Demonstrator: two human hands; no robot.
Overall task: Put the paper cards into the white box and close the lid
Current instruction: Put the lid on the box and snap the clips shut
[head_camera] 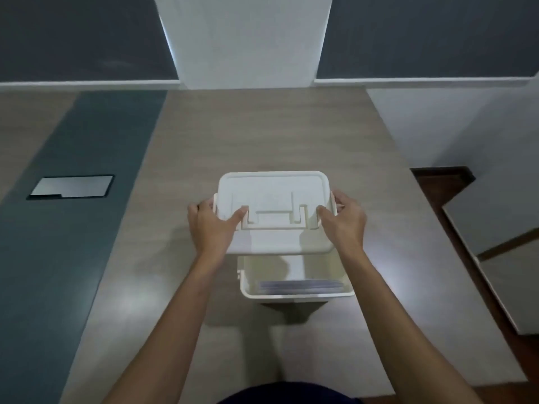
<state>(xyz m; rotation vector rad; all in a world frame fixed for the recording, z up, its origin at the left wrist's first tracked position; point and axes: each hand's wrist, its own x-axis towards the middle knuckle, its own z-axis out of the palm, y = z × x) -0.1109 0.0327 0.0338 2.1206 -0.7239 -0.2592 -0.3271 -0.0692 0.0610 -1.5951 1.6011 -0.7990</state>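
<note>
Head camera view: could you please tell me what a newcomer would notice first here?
The white lid stands out at the centre, held above the table by the left hand and right hand, one at each end. Just below it, nearer the person, the open box shows paper cards inside. A metal plate sits at far left.

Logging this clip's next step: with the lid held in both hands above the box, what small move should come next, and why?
Probably lower the lid toward the person and down until it sits square on the white box. The left hand and right hand hold it by its ends, it covers only the far part of the opening, and the paper cards already lie inside.
</note>
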